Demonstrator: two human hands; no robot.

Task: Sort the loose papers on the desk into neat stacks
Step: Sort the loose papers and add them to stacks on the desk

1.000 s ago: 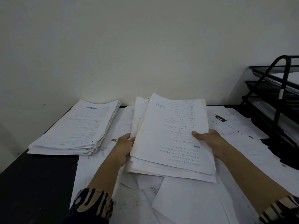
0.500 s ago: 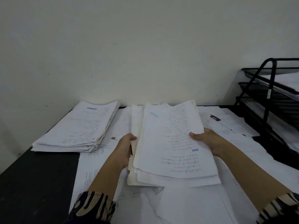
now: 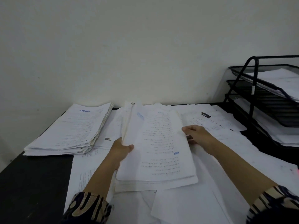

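Note:
A thick bundle of printed sheets (image 3: pixel 158 146) lies in the middle of the desk, its left edge lifted and its near edge down on the loose papers. My left hand (image 3: pixel 120 151) grips that left edge, thumb on top. My right hand (image 3: pixel 196 135) is at the bundle's right edge with the thumb against the top sheet; its fingers are partly hidden. A neat stack stamped APPROVED (image 3: pixel 69 131) sits at the back left. Loose sheets (image 3: pixel 186 202) cover the desk under and around the bundle.
A black wire letter tray (image 3: pixel 252 101) with three tiers holding papers stands at the right. The pale wall runs close behind the desk. Bare black desk surface (image 3: pixel 32 183) shows at the front left.
The bundle has come down and toward me, turning more upright along its left edge. My left thumb has moved onto the top sheet. My right hand has slid to the bundle's right edge.

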